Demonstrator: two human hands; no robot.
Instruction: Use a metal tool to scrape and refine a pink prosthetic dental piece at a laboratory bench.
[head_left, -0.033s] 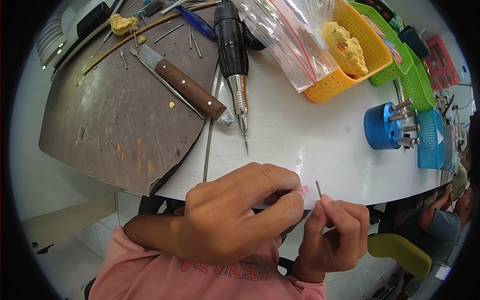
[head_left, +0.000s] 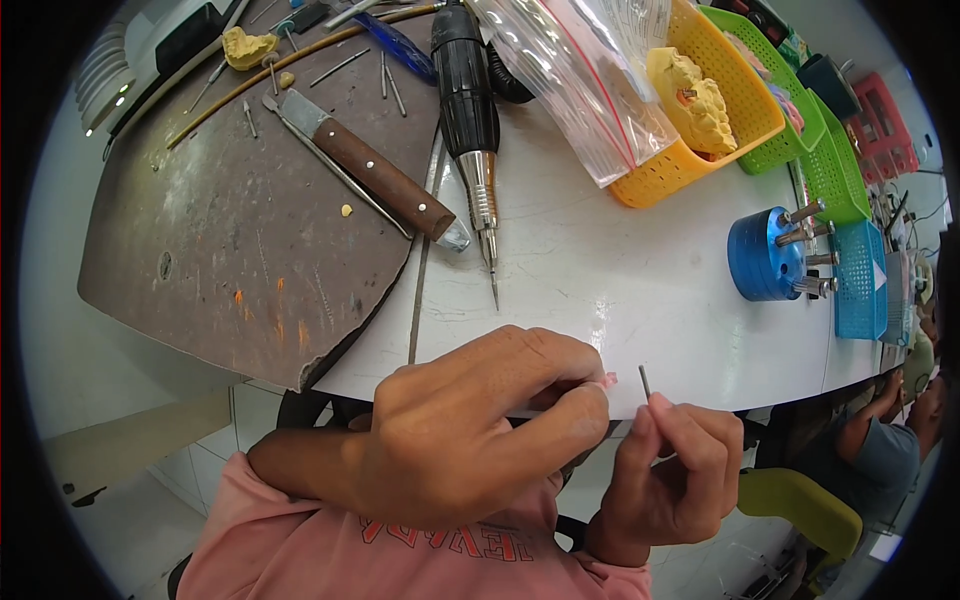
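My left hand (head_left: 490,420) is closed in a pinch at the table's near edge. A tiny pink piece (head_left: 610,380) shows at its fingertips; most of it is hidden by the fingers. Just to the right, my right hand (head_left: 685,465) pinches a thin grey metal rod (head_left: 644,380) between thumb and forefinger, its end pointing up. The rod and the pink piece are apart. Beyond my hands lies a black and silver rotary handpiece (head_left: 465,110), its thin bur tip (head_left: 495,292) pointing toward me.
On the brown board (head_left: 200,240) lie a wooden-handled knife (head_left: 370,175), a slim metal tool (head_left: 330,165) and several burs. A yellow basket (head_left: 650,180) holds a yellow dental model (head_left: 695,105), with plastic bags (head_left: 590,100) beside it. A blue bur block (head_left: 760,255) stands right. Another person (head_left: 875,455) sits far right.
My right hand has shifted slightly to the right with the metal rod, a little farther from the pink piece. My left hand is almost unmoved.
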